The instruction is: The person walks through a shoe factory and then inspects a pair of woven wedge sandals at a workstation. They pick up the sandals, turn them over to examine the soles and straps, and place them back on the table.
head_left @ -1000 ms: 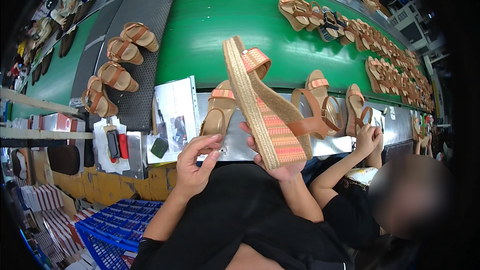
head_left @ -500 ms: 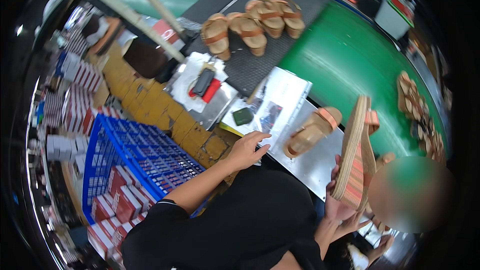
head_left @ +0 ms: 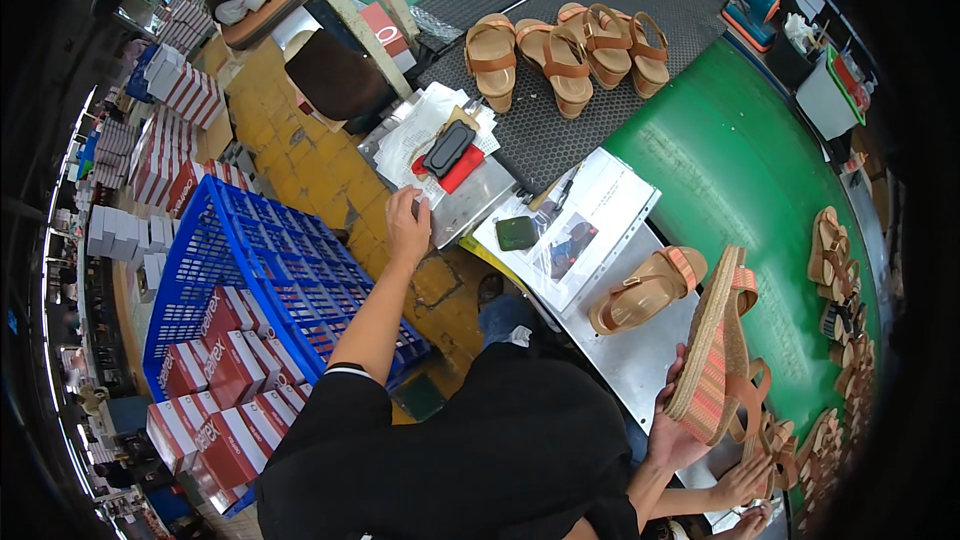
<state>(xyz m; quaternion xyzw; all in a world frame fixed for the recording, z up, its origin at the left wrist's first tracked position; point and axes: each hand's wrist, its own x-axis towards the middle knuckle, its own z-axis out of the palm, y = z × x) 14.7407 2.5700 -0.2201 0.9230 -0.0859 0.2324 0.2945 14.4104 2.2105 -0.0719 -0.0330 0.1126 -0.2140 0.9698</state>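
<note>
My right hand point(head_left: 677, 437) grips a wedge sandal point(head_left: 708, 360) from below, holding it tilted up on end. The sandal has a woven rope-like edge, an orange striped wedge and tan straps. My left hand point(head_left: 408, 228) is stretched out, empty with its fingers loosely bent, close to the near edge of a metal plate point(head_left: 470, 212). Papers, a red pad and a dark grey oblong block point(head_left: 449, 148) lie on that plate. Between my hands, a single sandal point(head_left: 650, 290) rests on a metal-topped table point(head_left: 645, 365), beside papers point(head_left: 590, 230) bearing a dark green square object point(head_left: 516, 233).
A blue plastic crate point(head_left: 240, 240) filled with red and white boxes point(head_left: 235, 370) stands at left. Several sandals point(head_left: 565, 65) sit on the dark textured mat. A green conveyor belt point(head_left: 720, 170) carries more sandals point(head_left: 830, 260) at right. Another person's hands point(head_left: 745, 485) work at lower right.
My left hand has moved left and away, from beside the papers to the metal plate's edge. My right hand still holds the wedge sandal, now slightly lower in view. The view has shifted.
</note>
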